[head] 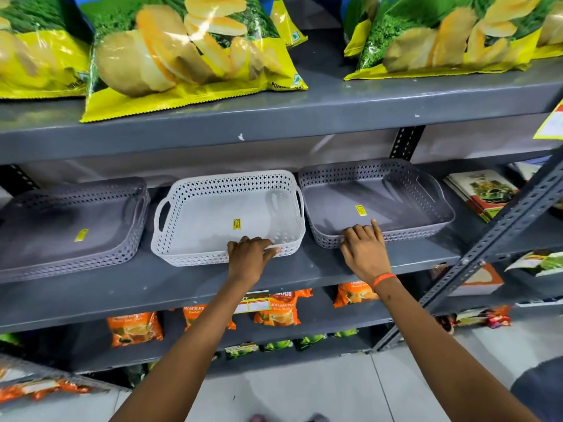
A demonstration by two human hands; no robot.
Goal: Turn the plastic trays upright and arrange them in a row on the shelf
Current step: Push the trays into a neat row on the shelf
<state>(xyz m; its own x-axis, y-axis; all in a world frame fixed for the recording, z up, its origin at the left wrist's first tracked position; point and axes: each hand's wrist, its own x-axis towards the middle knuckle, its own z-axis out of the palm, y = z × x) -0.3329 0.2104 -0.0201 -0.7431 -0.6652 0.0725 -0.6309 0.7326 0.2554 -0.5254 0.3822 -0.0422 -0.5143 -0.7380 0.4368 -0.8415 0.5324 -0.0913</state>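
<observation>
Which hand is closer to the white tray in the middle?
Left. The left hand grips the front rim of the white tray. The right hand is off to its right, on the darker grey tray.

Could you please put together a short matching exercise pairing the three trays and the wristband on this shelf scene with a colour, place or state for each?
Column one:
1. left tray
2. middle tray
3. right tray
4. wristband

Column two:
A. orange, on the right wrist
B. dark grey, front rim under the right hand
C. light grey, front rim gripped by the left hand
D. dark grey, no hand on it

Pairs: 1-D, 2-C, 3-B, 4-A
</observation>
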